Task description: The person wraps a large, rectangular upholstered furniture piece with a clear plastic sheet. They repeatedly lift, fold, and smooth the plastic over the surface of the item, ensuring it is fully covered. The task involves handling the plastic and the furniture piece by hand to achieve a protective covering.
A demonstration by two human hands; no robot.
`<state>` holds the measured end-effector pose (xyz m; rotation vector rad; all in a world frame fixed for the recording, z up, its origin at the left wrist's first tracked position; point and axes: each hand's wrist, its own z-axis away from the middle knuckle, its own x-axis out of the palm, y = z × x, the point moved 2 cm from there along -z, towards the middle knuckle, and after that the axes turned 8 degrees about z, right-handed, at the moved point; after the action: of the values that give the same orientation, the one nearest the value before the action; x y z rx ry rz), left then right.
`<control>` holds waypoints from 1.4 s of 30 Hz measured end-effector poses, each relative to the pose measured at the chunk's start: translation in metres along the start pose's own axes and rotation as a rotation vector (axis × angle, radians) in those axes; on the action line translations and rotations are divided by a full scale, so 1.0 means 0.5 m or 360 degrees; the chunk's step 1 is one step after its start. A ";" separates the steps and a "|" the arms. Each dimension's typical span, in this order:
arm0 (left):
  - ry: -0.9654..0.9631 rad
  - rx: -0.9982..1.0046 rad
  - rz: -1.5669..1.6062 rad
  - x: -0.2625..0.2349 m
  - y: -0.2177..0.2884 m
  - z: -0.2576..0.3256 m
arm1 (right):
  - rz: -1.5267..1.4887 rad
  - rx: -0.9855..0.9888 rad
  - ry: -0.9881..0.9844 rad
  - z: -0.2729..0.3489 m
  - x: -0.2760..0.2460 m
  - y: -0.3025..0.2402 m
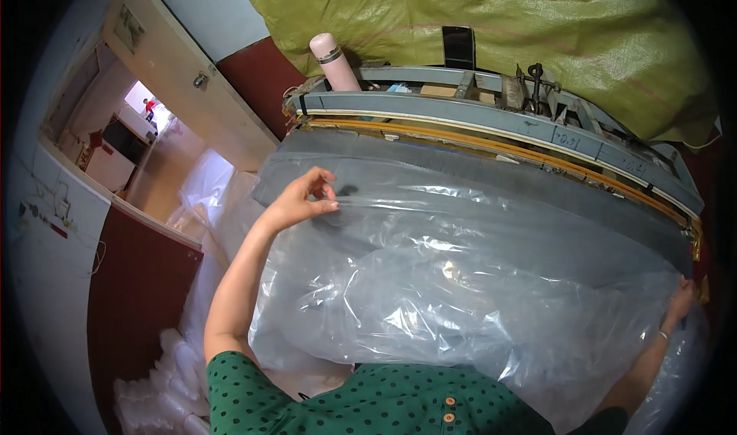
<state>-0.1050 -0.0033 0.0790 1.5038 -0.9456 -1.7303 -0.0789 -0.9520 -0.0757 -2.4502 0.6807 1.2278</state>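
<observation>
A wide sheet of clear plastic film [430, 289] lies creased and shiny over the grey work surface [614, 224], spilling toward my body. My left hand [303, 199] hovers over the film's far left part, fingers curled and thumb apart from them; nothing shows between them. Beside its thumb, a straight fold of the film runs off to the right. At the far right end, my right hand [679, 303] is closed on the film's edge, its fingertips partly hidden.
Behind the surface stands a long grey metal frame [491, 118] with an orange strip [461, 137] along it. A pink flask [335, 62] rests on its left end. Yellow-green woven sheeting [537, 20] hangs behind. Bundled plastic [165, 385] lies at lower left, near an open door [180, 66].
</observation>
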 end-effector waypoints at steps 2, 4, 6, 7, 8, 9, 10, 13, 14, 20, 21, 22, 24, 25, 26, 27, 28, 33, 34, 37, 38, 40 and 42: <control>0.0009 -0.0027 -0.0016 0.023 0.002 -0.012 | 0.0024 0.0030 -0.0007 0.000 -0.004 0.000; -0.0006 -0.0034 -0.0114 0.036 -0.014 -0.015 | 0.0016 0.0034 -0.0036 -0.002 0.004 -0.003; -0.0019 0.0049 -0.0314 0.051 -0.005 -0.015 | 0.0037 0.0042 -0.0054 -0.003 0.002 0.002; -0.0055 0.0044 -0.0330 0.054 -0.006 -0.014 | 0.0053 0.0044 -0.0057 -0.002 -0.003 0.002; -0.0087 0.0040 -0.0349 0.055 -0.007 -0.013 | 0.0065 0.0045 -0.0059 -0.002 -0.006 0.000; -0.0018 0.0071 -0.0435 0.052 -0.011 -0.015 | 0.0057 0.0050 -0.0069 0.000 -0.008 0.002; 0.0050 0.0103 -0.0521 0.049 -0.019 -0.017 | 0.0050 0.0055 -0.0079 0.001 -0.011 0.004; 0.0320 0.0075 -0.0158 0.036 -0.053 -0.030 | 0.0043 0.0070 -0.0103 0.003 -0.012 -0.018; 0.0406 0.0059 0.0076 0.036 -0.052 -0.043 | 0.0057 0.0087 -0.0100 0.004 -0.018 -0.019; 0.0216 -0.0049 0.0896 0.048 -0.024 -0.082 | 0.0124 0.0069 -0.0059 -0.001 -0.010 -0.009; 0.0168 -0.0008 0.0860 0.050 -0.015 -0.084 | 0.0105 0.0109 -0.0095 0.000 -0.011 -0.015; 0.0121 0.0032 0.0824 0.054 -0.003 -0.083 | 0.0086 0.0148 -0.0130 0.002 -0.016 -0.024; 0.0083 0.0134 0.0518 0.061 0.012 -0.084 | 0.0071 0.0181 -0.0140 0.004 -0.021 -0.018; 0.0096 0.0196 0.0242 0.064 0.017 -0.085 | 0.0070 0.0174 -0.0115 0.003 -0.015 -0.008; 0.0110 0.0253 -0.0034 0.068 0.021 -0.084 | 0.0068 0.0163 -0.0094 0.005 -0.014 -0.004; 0.0185 0.0240 -0.0188 0.069 0.025 -0.085 | 0.0059 0.0156 -0.0081 0.007 -0.017 -0.001; 0.0291 0.0271 -0.0119 0.069 0.014 -0.095 | 0.0053 0.0150 -0.0068 0.009 -0.022 0.002; 0.0649 0.0124 -0.0015 0.060 -0.114 -0.157 | 0.0013 0.0202 -0.0096 0.009 -0.039 -0.033; 0.0707 0.0165 -0.0147 0.068 -0.131 -0.171 | -0.0004 0.0225 -0.0065 0.008 -0.033 -0.025; 0.0845 0.0251 -0.0541 0.105 -0.136 -0.211 | -0.0219 0.0346 -0.0126 -0.004 -0.016 0.021; 0.0880 0.0289 -0.0646 0.116 -0.131 -0.219 | -0.0311 0.0394 -0.0172 -0.007 -0.011 0.047; 0.0951 0.0376 -0.0845 0.135 -0.118 -0.230 | -0.0548 0.0399 -0.0127 -0.009 -0.018 0.094; 0.0940 0.0265 -0.0794 0.139 -0.107 -0.230 | -0.0793 0.0427 -0.0065 0.003 -0.030 0.115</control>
<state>-0.0011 -0.0455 -0.0124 2.3328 -0.4299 -1.3827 -0.1190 -0.9953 -0.0685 -2.1787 0.1833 0.9189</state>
